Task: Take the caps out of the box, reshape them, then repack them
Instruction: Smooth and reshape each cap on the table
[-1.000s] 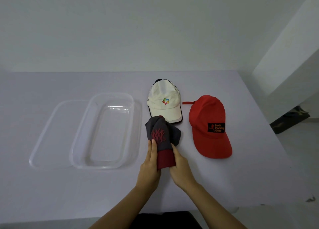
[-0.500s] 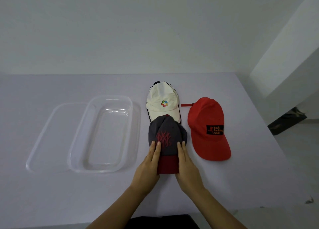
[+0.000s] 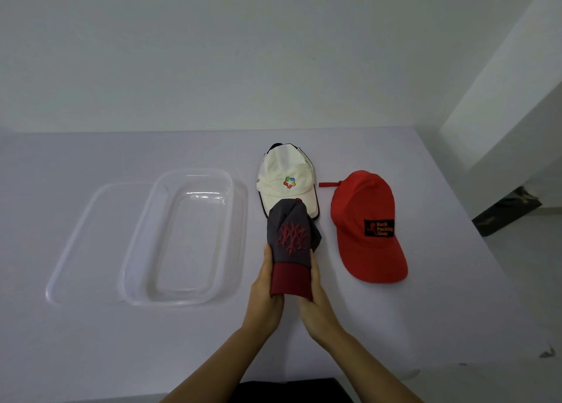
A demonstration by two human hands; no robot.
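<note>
Grey fabric with a red branching emblem forms the crown of the grey cap point(image 3: 290, 235), whose dark red brim is held from both sides over the near part of the pale table point(image 3: 91, 342). The brim is bent into a downward arch between the 2 hands. The left hand point(image 3: 267, 293) is laid along the brim's left edge, its fingers point(image 3: 267, 259) kept together and pointed away from the person; the thumb is hidden, so how far it wraps underneath cannot be told. The right hand point(image 3: 319, 308) is set against the right edge in the same manner, fingers together, with the brim's corner tucked into its grip.

The crown's far end is seen over the brim of the white cap point(image 3: 286, 177), which lies just beyond; contact between the 2 cannot be judged. The red cap point(image 3: 365, 250) is laid flat to the right, apart from both, a black patch sewn on its front. The clear plastic box point(image 3: 241, 235) is placed left of the caps, and its clear lid point(image 3: 79, 244) is partly overlapped by it on the far left.
</note>
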